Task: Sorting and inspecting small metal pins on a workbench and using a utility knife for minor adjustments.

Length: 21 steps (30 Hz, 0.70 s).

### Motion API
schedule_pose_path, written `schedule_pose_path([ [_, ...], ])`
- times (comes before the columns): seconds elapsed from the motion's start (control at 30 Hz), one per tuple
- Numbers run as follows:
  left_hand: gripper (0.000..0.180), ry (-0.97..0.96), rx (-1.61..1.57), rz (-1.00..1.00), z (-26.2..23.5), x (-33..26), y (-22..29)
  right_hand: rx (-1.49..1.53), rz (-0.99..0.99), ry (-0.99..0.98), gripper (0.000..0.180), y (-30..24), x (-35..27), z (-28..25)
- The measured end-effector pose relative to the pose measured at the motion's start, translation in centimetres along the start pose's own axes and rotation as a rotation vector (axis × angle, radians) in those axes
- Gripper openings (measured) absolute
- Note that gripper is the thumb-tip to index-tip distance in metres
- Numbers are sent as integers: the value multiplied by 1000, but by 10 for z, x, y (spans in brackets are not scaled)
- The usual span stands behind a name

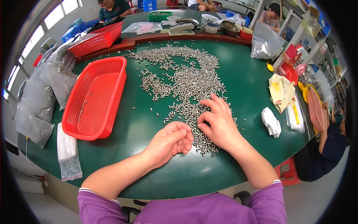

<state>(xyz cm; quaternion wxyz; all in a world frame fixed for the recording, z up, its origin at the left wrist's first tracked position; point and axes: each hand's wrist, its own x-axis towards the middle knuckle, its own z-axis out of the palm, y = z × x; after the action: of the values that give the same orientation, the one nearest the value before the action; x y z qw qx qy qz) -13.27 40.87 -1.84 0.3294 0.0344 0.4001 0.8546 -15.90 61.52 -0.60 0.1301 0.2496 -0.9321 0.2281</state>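
A large spread of small silvery, capsule-shaped metal parts (188, 82) covers the middle of the green table. My right hand (222, 127) is over the near part of this spread, palm down, its fingers bent but apart, touching or just above the pieces; no piece shows between thumb and forefinger. Just left of the near end, my left hand (167, 143) rests on its side with the fingers curled in and the thumb over them. Whatever lies inside that curl is hidden. A few single pieces lie loose left of the pile.
Left of the pile stands a red plastic basket (93, 128) with a few pieces inside. Bags of metal parts (41, 100) line the left edge, near a flat plastic bag (68, 156). At right lie a white cloth (271, 122) and a yellowish glove (281, 91). Other people sit farther off.
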Motion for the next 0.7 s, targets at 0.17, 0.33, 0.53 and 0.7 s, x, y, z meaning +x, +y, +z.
schedule_pose_path([
  [0.17, 12, 7, 62, -68, 6, -3, 2, 593, 90, -92, 9, -3, -1, -7],
  [0.33, 13, -43, 81, -82, 7, -5, 2, 734, 65, -146, 9, -9, -3, -7],
  [0.53, 18, -91, 89, -87, 4, -5, 4, 709, -48, -102, 12, -13, -3, -9],
  [0.7, 18, -51, 196, -104, 4, -3, 2, 452, -249, -7, 20, -11, -2, -12],
])
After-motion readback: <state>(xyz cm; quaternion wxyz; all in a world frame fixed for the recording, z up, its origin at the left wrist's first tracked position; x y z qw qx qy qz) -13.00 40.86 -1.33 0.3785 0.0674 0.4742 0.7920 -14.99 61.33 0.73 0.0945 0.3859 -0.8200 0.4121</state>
